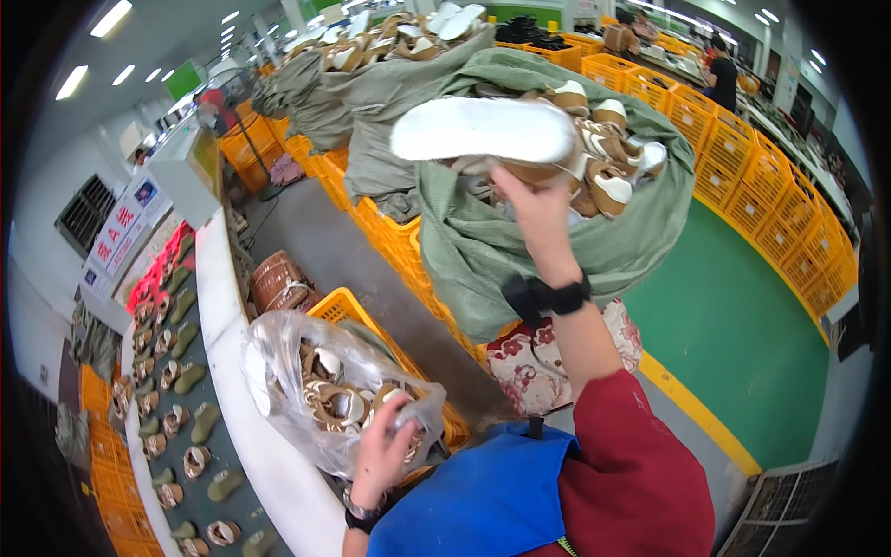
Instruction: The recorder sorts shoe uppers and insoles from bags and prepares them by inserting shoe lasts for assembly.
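My right hand [536,209] is closed on a brown and white sneaker [483,130], its white sole turned up. It holds the sneaker over a large green woven sack [483,265] with several similar brown and white sneakers [608,148] in it. My left hand [382,450] has its fingers bent and apart, at the near side of a clear plastic bag [288,418]. Brown and white shoe uppers [334,404] fill that bag, and nothing shows in the left hand's grip.
At left runs a conveyor [200,441] carrying uppers and green shoe lasts, edged by a white ledge [237,371]. A yellow crate [348,311] holds the plastic bag. Beside me is a floral-covered seat [529,371]. Yellow crates [766,190] line the right; people work beyond.
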{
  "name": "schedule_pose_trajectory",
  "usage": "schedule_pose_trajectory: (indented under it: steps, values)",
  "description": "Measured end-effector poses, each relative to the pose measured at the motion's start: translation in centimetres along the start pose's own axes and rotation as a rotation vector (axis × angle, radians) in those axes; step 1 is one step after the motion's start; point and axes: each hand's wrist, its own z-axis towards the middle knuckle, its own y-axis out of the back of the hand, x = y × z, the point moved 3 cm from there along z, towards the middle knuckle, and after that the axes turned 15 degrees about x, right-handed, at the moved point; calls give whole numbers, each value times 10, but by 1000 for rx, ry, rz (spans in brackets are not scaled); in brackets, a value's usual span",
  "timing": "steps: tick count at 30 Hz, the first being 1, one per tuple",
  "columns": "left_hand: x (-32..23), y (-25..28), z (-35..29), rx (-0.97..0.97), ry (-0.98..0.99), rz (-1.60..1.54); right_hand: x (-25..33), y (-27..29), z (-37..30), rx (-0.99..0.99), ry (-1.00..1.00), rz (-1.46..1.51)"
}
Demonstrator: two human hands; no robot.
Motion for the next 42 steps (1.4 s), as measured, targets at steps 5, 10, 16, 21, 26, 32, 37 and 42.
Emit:
schedule_pose_trajectory:
  steps: [5,10,16,21,26,32,37,42]
  values:
    - [13,24,21,52,-96,-634,-11,-38,-88,360,-415,853]
    - [20,37,16,-3,-240,-1072,-34,-68,-153,522,-630,895]
    - [39,52,-3,-254,-181,-969,-45,-70,-161,794,-759,864]
    - [54,70,-19,-252,-167,-847,-58,-60,-162,576,-1039,1029]
    - [55,75,-28,-274,-236,-979,-39,-65,-152,768,-833,938]
    - [42,63,-30,-321,85,-485,-25,-50,-120,642,-603,635]
    - [32,44,-49,-214,176,-420,-1,16,-69,166,-154,-6]
    - [28,32,-34,-137,169,-464,-8,62,-32,15,-92,-377]
